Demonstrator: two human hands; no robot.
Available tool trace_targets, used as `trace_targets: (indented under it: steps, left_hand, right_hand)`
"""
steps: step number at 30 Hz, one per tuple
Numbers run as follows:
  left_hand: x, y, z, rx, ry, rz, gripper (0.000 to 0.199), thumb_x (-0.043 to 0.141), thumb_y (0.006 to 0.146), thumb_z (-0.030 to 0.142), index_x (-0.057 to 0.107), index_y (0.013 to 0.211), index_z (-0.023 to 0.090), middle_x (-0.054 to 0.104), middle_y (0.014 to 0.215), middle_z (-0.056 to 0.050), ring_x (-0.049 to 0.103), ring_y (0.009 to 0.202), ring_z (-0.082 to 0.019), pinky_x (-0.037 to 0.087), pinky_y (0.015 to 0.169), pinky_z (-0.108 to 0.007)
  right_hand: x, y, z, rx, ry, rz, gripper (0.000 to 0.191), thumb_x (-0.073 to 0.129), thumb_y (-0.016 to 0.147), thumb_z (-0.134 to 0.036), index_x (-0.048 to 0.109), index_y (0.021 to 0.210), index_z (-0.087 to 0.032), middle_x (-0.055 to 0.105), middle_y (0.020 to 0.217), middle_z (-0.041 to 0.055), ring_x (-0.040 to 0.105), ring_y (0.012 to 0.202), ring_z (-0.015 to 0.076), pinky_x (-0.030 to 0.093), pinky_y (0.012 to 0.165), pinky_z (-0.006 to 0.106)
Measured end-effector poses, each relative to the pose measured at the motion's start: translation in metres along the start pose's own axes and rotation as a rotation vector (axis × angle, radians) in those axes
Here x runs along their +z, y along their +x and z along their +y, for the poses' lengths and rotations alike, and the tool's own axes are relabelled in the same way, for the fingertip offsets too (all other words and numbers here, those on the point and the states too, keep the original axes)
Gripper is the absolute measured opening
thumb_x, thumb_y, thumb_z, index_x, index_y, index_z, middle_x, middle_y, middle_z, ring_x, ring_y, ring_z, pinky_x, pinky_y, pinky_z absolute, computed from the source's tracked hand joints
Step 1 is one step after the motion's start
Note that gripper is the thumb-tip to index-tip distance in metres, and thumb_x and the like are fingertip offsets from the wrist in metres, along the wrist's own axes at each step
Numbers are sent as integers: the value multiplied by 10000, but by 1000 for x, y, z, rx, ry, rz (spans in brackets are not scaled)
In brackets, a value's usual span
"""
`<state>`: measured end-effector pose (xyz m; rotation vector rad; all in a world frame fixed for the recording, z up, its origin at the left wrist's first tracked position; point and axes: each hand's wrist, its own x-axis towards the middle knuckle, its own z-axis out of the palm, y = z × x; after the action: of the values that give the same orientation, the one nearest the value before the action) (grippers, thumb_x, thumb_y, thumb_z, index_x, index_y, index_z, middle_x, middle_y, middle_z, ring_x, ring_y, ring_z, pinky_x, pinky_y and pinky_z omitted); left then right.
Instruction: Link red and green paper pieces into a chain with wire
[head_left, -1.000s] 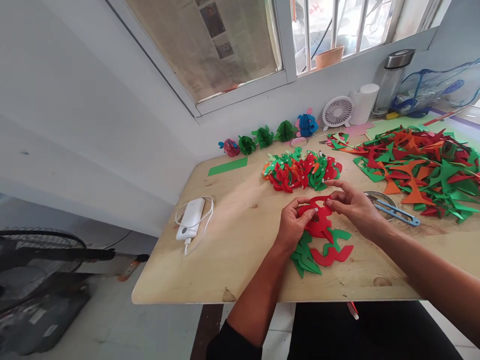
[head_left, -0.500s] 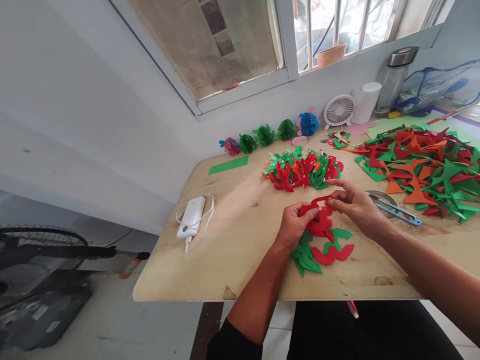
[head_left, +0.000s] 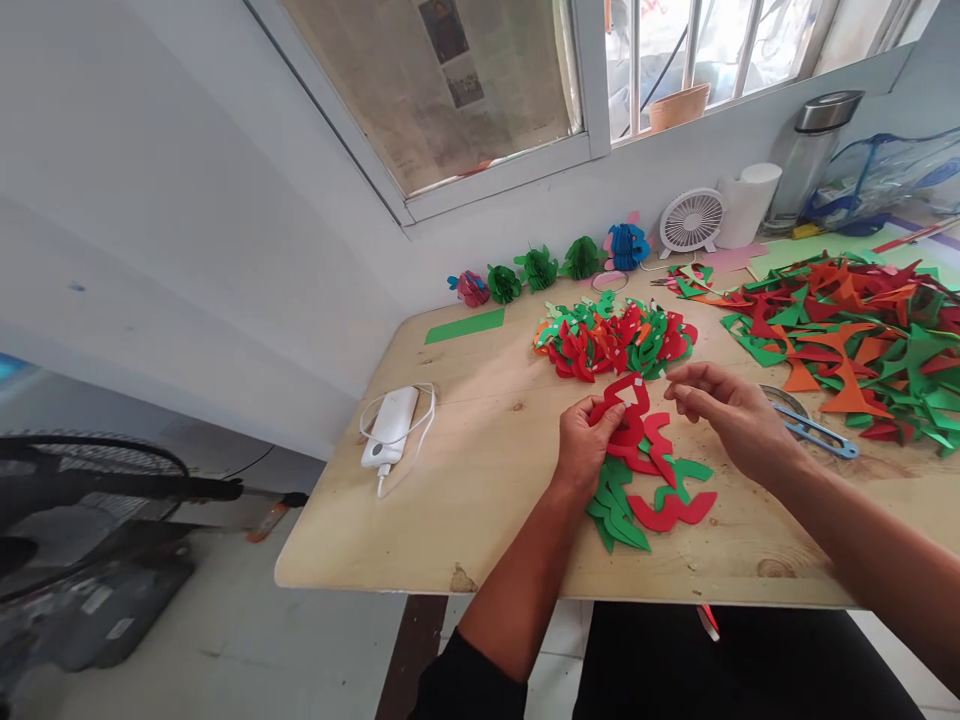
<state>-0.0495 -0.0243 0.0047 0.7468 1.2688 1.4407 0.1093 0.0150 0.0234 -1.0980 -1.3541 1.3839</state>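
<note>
My left hand (head_left: 583,440) pinches a red paper cutout (head_left: 627,436) with small white squares on it, held over the wooden table. My right hand (head_left: 709,395) is to the right of the cutout, thumb and forefinger pinched on a tiny white piece (head_left: 662,375). Beneath and beside my left hand lie green cutouts (head_left: 619,512) and a red wavy cutout (head_left: 673,511). Behind my hands sits a pile of red and green cutouts (head_left: 600,345), many with white squares.
Paper scraps (head_left: 862,345) heap at the right, beside a blue cutter (head_left: 814,430). A white power bank (head_left: 391,425) lies at the left. Along the wall stand paper ornaments (head_left: 538,268), a small fan (head_left: 691,221) and a bottle (head_left: 814,160).
My right hand has come away from the red cutout to the right. A white square now shows at the cutout's top. The view has shifted slightly.
</note>
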Motion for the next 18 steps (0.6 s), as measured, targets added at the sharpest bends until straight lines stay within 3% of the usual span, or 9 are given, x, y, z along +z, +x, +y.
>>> trace_targets:
  steps: [9,18]
  left_hand:
    - [-2,2,-2,28,-4,30,236,728,629,328,594,644,134,622,578,-3,531,503,-80,450,541,-207]
    - [-2,-1,1,120,158,8,184,677,681,303,590,633,148,598,580,12,522,517,-85,430,537,-205]
  right_hand:
    - [2,-4,4,82,-63,-321,282,656,741,-442,628,830,-175,578,646,-12,464,570,83,371,534,225]
    - [9,-6,-1,194,-117,-337,413,692,627,-544,621,782,-168,559,563,-17,436,493,78,334,450,214]
